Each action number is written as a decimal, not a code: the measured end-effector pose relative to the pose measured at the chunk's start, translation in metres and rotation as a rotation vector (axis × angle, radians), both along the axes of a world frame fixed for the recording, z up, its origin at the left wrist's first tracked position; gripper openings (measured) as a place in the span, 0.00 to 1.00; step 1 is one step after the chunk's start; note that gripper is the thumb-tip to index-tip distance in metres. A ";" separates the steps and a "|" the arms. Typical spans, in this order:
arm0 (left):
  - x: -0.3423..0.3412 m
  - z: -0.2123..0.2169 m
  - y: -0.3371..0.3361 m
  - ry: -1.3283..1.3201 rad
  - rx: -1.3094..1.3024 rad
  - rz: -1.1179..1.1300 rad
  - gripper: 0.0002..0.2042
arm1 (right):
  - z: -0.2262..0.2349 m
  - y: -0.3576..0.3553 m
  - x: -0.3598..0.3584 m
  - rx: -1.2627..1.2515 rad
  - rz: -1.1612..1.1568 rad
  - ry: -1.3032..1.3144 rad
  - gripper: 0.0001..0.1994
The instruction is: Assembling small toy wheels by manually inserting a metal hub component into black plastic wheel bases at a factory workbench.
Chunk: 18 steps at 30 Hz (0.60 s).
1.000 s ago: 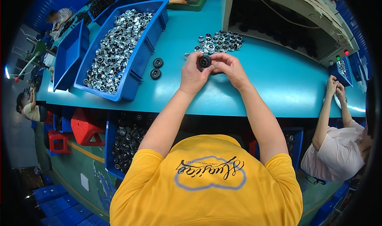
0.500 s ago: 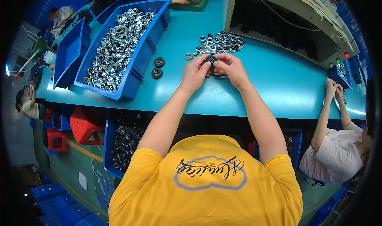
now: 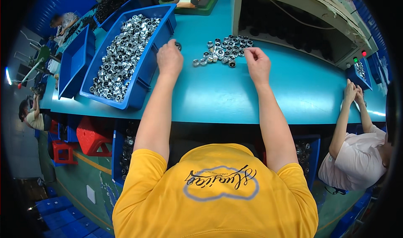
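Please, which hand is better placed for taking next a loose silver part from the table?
Probably the right hand: it is at the edge of the loose silver parts, while the left hand is farther away, beside the large blue bin.

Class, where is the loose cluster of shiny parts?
In the head view, the cluster lies upper centre on the teal table, beside the cream housing.

Dark wheel [image 3: 179, 46], clustered silvery hubs [image 3: 221, 52]

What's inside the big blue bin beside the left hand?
The blue bin holds a heap of small, shiny silver-and-black parts. Its bottom and whatever lies deeper in the heap are covered, so they can't be seen.
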<state>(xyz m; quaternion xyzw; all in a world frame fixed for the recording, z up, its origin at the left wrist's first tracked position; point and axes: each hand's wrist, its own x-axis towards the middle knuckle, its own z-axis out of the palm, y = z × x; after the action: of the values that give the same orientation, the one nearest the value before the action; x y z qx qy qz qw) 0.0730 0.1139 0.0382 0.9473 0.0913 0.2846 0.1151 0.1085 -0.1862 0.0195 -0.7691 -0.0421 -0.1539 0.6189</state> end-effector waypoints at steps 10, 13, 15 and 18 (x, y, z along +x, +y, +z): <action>0.008 -0.031 0.007 0.167 0.160 0.182 0.14 | 0.003 0.003 -0.016 -0.469 0.177 -0.114 0.14; -0.002 -0.030 -0.001 0.184 0.236 0.257 0.19 | 0.009 -0.002 -0.007 -0.368 0.101 -0.003 0.13; -0.006 -0.029 -0.005 0.198 0.287 0.313 0.23 | 0.009 -0.010 0.011 -0.435 0.058 0.000 0.11; -0.009 -0.023 -0.007 0.233 0.248 0.319 0.30 | 0.014 -0.021 0.054 -0.695 -0.045 -0.035 0.11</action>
<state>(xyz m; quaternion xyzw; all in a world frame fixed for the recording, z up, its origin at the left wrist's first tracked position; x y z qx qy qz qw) 0.0637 0.1072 0.0152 0.9543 0.2167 0.1970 -0.0597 0.1623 -0.2074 0.0333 -0.9319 -0.0856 -0.1574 0.3155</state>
